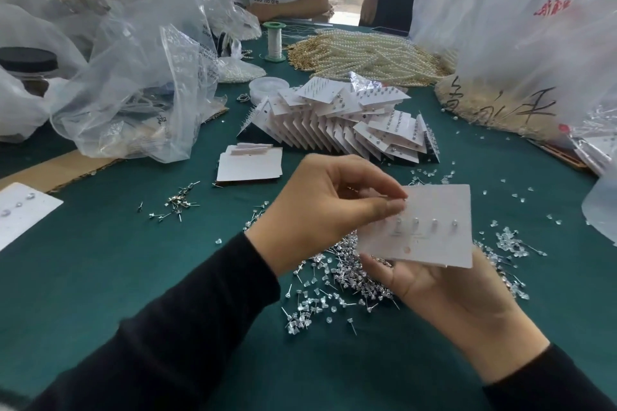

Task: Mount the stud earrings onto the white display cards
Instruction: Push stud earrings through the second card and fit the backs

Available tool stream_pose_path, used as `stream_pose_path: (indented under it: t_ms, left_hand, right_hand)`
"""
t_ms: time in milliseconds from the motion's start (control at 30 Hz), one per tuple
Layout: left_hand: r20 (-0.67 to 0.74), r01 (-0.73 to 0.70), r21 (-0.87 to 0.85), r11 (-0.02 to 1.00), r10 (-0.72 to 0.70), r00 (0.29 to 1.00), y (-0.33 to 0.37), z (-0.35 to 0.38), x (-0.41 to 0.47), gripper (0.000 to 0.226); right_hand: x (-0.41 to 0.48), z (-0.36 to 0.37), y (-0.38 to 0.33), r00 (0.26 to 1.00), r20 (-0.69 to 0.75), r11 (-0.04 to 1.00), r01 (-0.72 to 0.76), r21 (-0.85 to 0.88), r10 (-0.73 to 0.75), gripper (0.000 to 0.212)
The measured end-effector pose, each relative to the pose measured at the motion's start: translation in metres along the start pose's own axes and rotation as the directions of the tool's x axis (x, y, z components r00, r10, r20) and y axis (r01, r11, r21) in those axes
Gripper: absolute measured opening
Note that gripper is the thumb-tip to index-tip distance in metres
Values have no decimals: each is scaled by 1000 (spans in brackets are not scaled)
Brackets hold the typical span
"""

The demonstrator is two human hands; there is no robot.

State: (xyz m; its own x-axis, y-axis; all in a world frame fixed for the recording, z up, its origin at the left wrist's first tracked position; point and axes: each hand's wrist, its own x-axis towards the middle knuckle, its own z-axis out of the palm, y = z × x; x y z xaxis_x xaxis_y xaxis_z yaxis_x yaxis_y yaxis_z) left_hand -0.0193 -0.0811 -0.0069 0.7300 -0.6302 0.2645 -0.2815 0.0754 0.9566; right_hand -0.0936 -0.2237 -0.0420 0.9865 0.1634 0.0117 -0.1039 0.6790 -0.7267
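Note:
A white display card [434, 210] is held from below by my right hand [444, 290], tilted up over the table. A row of several stud earrings [425, 225] sticks through it. My left hand [320, 207] pinches thumb and forefinger at the card's left edge; whatever small thing is between the fingertips is hidden. Beneath the card lies a heap of loose studs and clear backs [337, 284] on the green cloth. A stack of blank cards [248, 163] sits farther back, and behind it a long pile of filled cards [337, 113].
Crumpled plastic bags [133, 77] crowd the left; more bags [534, 27] stand at the right. A heap of pearl strands [367, 55], a green thread spool [274, 40] and a small stud cluster [173, 205] lie on the table. Two people are at the far edge.

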Motion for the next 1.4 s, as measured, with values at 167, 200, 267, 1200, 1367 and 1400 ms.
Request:
stream_pose_path:
  t_ms: [167, 200, 267, 1200, 1367, 1400]
  left_hand:
    - [-79, 11, -84, 996, -17, 997, -10, 13, -2, 11]
    - [-81, 21, -91, 996, -28, 996, -12, 14, -2, 10]
    - [-79, 54, -127, 990, -64, 995, -17, 13, -1, 9]
    - [-5, 528, -427, 734, -586, 810, -27, -23, 3, 39]
    - [-119, 485, -505, 714, -614, 780, -35, -27, 5, 30]
    - [-138, 478, -510, 715, -617, 775, -35, -28, 6, 24]
  right_hand:
    - [0, 0, 3, 1000, -17, 1000, 12, -3, -12, 57]
    - [1, -1, 4, 1000, -22, 1000, 16, -12, -16, 57]
    - [2, -1, 6, 998, -46, 999, 29, -32, -30, 54]
    - [-13, 5, 6, 662, 344, -128, 353, -927, -666, 14]
    - [-16, 10, 15, 894, 370, -4, 381, -925, -252, 8]
    - [-16, 9, 18, 918, 360, -31, 360, -933, -168, 8]
